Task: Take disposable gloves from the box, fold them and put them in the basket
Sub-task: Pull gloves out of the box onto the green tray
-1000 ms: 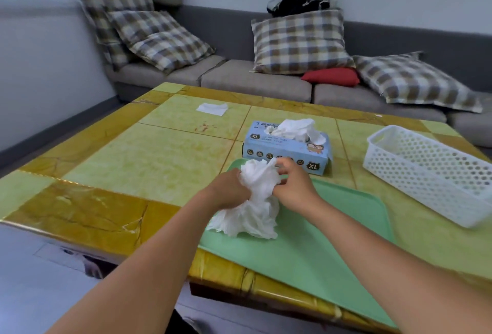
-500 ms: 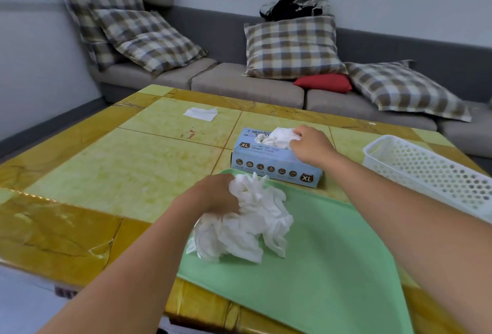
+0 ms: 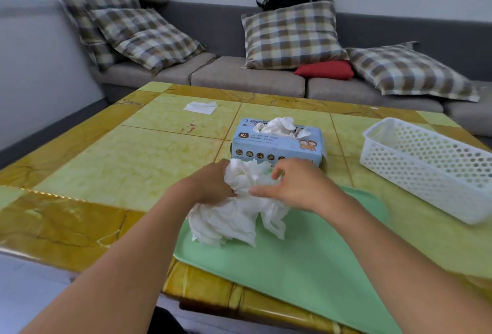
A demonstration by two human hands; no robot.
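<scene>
A crumpled bunch of white disposable gloves [image 3: 234, 219] hangs over the near left part of the green tray [image 3: 306, 261]. My left hand [image 3: 210, 184] grips the bunch at its top left. My right hand [image 3: 295, 184] pinches the bunch from the right, fingers spread over it. Just behind my hands stands the blue glove box [image 3: 277, 144] marked XL, with white gloves sticking out of its top slot. The white perforated basket [image 3: 426, 163] sits to the right on the table, and nothing shows inside it.
The yellow tiled table [image 3: 119, 163] carries a small white paper [image 3: 201, 107] at the far left. A grey sofa with checked cushions [image 3: 290, 35] and a red cushion [image 3: 324, 70] runs along the far side.
My right hand has come back from the glove box to the bunch of gloves and now holds it together with the left hand.
</scene>
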